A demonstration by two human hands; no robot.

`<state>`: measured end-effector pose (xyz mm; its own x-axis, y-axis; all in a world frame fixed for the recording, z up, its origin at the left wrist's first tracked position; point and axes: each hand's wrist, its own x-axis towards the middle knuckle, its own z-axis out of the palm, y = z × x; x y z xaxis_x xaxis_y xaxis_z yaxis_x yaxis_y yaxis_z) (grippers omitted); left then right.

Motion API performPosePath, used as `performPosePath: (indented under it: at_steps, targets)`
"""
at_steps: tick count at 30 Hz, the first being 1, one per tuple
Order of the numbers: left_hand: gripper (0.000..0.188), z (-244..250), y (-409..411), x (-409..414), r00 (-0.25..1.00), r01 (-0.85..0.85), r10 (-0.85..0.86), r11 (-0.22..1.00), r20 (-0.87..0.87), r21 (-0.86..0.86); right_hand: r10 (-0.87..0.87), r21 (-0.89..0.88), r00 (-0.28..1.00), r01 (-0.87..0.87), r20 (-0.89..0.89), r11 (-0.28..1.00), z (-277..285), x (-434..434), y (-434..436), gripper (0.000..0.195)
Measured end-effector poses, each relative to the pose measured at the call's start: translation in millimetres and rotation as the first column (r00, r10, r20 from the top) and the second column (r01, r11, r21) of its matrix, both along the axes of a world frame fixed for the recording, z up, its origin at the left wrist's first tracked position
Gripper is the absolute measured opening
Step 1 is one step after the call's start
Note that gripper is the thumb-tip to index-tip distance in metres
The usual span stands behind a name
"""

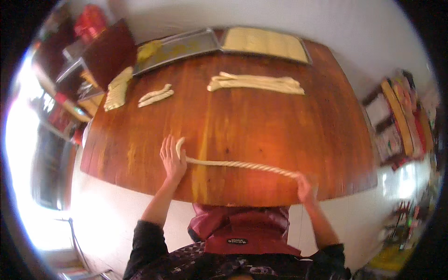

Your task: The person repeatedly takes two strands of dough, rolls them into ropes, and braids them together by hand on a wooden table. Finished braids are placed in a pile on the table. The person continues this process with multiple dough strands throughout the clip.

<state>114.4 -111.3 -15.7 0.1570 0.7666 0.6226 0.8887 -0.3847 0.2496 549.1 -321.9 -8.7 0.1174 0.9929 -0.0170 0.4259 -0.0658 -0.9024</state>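
Observation:
A long twisted rope of dough (245,164) stretches across the wooden table in front of me. Its middle and right part show clear spiral turns, while the left part looks smoother. My left hand (171,157) lies flat against the left end, fingers straight; a short tip of dough curves up past the thumb. How much dough is under that palm is hidden. At the other end, my right hand (305,189) has its fingers closed on the rope, near the table's front edge.
Farther back lie untwisted dough strips (257,83), a small folded twist (156,95) and a larger group of twisted dough (118,89). Along the back edge stand a metal tray (175,57) with yellowish residue and a tray filled with pale dough (263,44).

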Motion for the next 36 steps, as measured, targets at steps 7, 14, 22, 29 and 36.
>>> performPosePath:
  at_steps: [7, 14, 22, 29, 36]
  targets:
    - [0.045, -11.2, -89.8, -39.2, 0.93, 0.15, -0.261, 0.912, -0.257, -0.382, -0.029, 0.032, 0.442, 0.002, 0.897, 1.0, -0.1, 29.7, 106.4, 0.062]
    - [0.037, 62.9, 38.8, -14.0, 0.988, -0.15, 0.083, 0.706, -0.129, -0.692, -0.251, 0.062, 0.678, 0.291, 0.691, 0.955, -19.2, 14.7, 196.6, 0.034]
    - [0.036, 69.1, 54.0, 6.8, 0.906, -0.409, 0.118, 0.498, -0.407, -0.765, -0.199, 0.421, 0.671, -0.185, 0.714, 0.888, -10.5, -7.6, 118.3, 0.039]
    - [0.068, -35.4, -45.5, -5.2, 0.934, -0.293, 0.167, 0.864, -0.317, -0.409, -0.157, -0.037, 0.945, 0.175, 0.286, 0.984, 29.3, 0.3, 167.4, 0.035]
    - [0.054, 9.0, -143.0, 2.4, 0.95, -0.058, -0.176, 0.71, -0.257, -0.702, 0.158, 0.221, 0.96, -0.21, 0.232, 0.952, -9.9, -60.3, 194.0, 0.022]
